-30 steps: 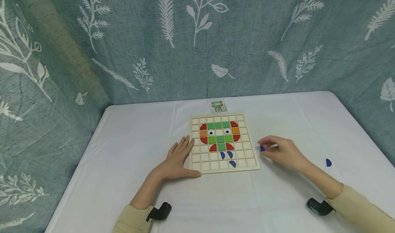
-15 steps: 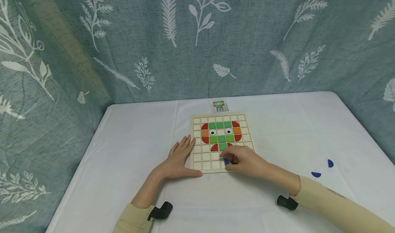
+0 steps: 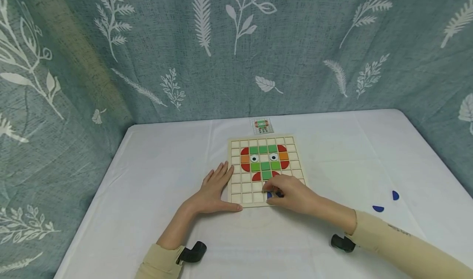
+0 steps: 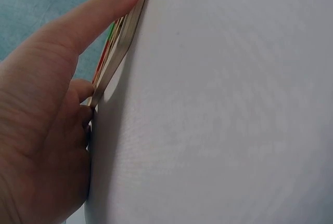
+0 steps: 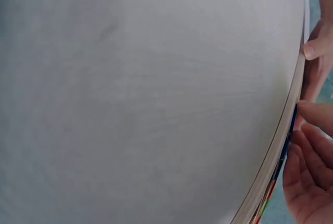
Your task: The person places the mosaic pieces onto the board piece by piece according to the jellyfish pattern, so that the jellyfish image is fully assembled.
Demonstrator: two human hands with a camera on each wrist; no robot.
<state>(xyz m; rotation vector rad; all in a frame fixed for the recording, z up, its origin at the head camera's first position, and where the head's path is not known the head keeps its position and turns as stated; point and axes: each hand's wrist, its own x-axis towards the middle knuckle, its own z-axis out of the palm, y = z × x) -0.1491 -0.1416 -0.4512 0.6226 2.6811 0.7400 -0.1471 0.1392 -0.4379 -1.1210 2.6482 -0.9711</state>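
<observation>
Both hands at board (image 3: 236, 170); right hand (image 3: 292, 194) pinches blue piece (image 3: 269, 194).

left hand (image 3: 213, 190): flat, fingers spread; right hand (image 3: 292, 194): fingers curled, pinching

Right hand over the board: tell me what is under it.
Under the right hand, a blue piece shows at the fingertips, in the wooden grid board's bottom row. The cells beneath the palm are covered, so their contents cannot be seen.

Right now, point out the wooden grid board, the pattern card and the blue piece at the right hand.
wooden grid board (image 3: 236, 176), head view, bare left column.
pattern card (image 3: 262, 126), head view, its middle.
blue piece (image 3: 269, 195), head view, part showing by the fingertips.
</observation>
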